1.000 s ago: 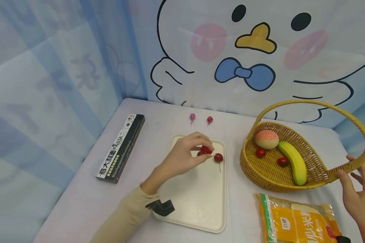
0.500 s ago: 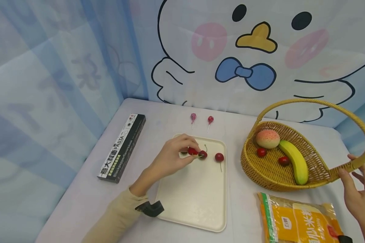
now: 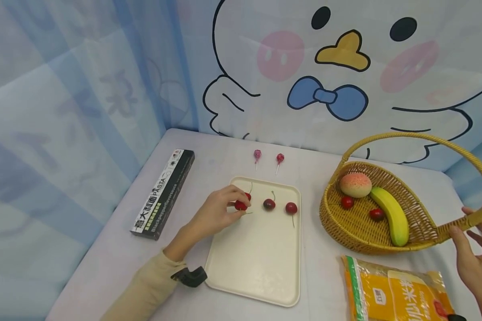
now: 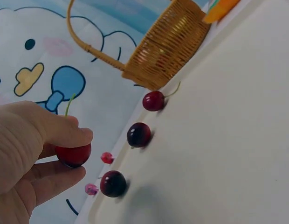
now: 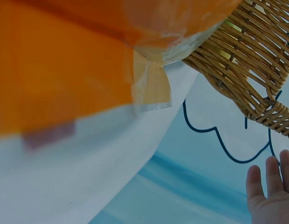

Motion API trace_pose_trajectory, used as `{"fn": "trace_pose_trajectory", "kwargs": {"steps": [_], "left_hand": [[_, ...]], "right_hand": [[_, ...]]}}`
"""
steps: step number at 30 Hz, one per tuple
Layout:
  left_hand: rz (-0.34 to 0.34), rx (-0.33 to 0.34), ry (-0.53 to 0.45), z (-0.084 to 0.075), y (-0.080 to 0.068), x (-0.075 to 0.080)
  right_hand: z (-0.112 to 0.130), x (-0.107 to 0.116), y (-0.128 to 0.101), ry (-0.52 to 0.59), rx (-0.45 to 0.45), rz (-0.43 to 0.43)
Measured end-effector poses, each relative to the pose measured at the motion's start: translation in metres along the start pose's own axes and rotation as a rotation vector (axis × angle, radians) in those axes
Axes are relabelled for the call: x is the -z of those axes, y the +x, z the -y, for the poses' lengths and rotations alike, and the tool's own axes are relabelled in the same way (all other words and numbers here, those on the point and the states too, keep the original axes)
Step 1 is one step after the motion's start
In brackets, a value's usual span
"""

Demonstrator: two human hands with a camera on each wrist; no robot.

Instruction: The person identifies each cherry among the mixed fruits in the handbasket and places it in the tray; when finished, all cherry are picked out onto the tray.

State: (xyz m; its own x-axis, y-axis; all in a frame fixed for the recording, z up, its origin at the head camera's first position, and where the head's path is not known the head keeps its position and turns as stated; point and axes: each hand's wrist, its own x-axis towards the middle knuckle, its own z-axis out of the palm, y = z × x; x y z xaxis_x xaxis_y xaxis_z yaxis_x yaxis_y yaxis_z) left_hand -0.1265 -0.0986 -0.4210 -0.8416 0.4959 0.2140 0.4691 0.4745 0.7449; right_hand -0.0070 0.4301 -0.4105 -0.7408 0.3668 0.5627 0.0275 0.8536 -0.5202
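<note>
Pinching cherry (image 3: 241, 205), left hand (image 3: 217, 213), over tray (image 3: 261, 263)

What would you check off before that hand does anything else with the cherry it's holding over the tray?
1. Grip on the held cherry: the left hand pinches it between thumb and fingers. Ok.
2. Free room on the tray: the near half is bare. Ok.
3. Other cherries close by: a dark cherry and a red cherry lie apart to the right, and the wrist view shows a third cherry near the tray's edge. Ok, but tight.
4. Whether the held cherry touches the tray: cannot tell.
5. Basket steadied: the right hand is at its handle, fingers straight, no grip. Not ok.
</note>
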Motion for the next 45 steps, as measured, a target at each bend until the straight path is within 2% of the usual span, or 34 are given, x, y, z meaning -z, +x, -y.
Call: {"fn": "trace_pose_trajectory", "kwargs": {"steps": [7, 13, 17, 23, 28, 36, 40, 45], "left_hand": [[0.039, 0.05, 0.1, 0.008, -0.001, -0.006], [0.112, 0.108, 0.197, 0.014, -0.002, -0.012], [0.152, 0.082, 0.285, 0.02, -0.004, -0.017], [0.157, 0.022, 0.358, 0.022, -0.008, -0.019], [0.18, 0.012, 0.368, 0.02, -0.012, -0.016], [0.259, 0.066, 0.305, 0.015, -0.016, -0.01], [0.258, 0.093, 0.28, 0.014, -0.017, -0.01], [0.217, 0.102, 0.257, 0.013, -0.016, -0.01]], "right_hand": [[0.002, -0.001, 0.0, 0.019, 0.029, 0.0], [0.003, -0.001, 0.0, 0.025, 0.037, 0.003], [0.002, -0.001, -0.001, 0.004, 0.009, 0.006], [0.001, -0.001, -0.002, -0.016, -0.021, 0.007], [0.0, -0.001, -0.001, 0.014, 0.007, 0.0], [0.0, -0.001, -0.002, -0.004, -0.022, 0.008], [0.0, -0.001, -0.002, 0.007, -0.017, 0.007], [0.0, -0.001, -0.002, 0.011, -0.009, 0.004]]}}
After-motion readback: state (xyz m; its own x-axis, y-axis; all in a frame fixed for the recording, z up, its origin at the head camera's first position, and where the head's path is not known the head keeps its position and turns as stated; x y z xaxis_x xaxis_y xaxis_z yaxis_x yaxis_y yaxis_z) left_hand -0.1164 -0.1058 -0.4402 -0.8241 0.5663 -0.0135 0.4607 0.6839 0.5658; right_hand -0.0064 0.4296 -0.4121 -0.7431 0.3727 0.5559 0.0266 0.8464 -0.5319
